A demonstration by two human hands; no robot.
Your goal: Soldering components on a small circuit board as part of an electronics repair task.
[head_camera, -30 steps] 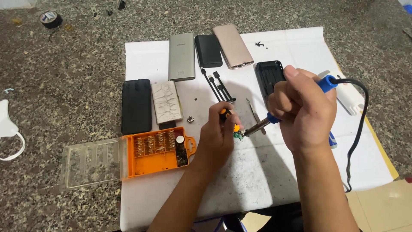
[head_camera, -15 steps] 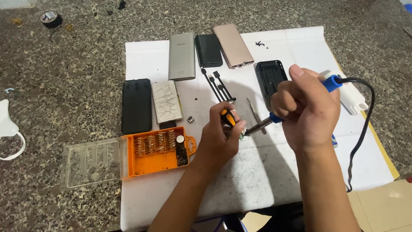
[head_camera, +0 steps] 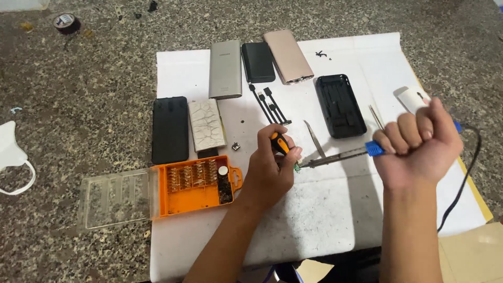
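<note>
Left hand (head_camera: 270,173) grips orange-black screwdriver (head_camera: 280,142) over small green circuit board (head_camera: 297,168); right hand (head_camera: 416,147) fisted round blue-handled soldering iron (head_camera: 343,155), tip at board. Tweezers (head_camera: 315,138), black cables (head_camera: 270,105) close behind. Open orange case (head_camera: 196,183) holds bits.

Orange bit case (head_camera: 196,184) with clear open lid (head_camera: 118,198), lower left on white sheet (head_camera: 335,209); no labels, signs, screens.

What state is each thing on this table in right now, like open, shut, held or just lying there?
Soldering iron: gripped in right hand, tip at small green board.
Orange-black screwdriver: held in left hand.
Orange bit case: open, clear lid flat.
Black shell: opened, inside up.
Tweezers: lying loose.
</note>
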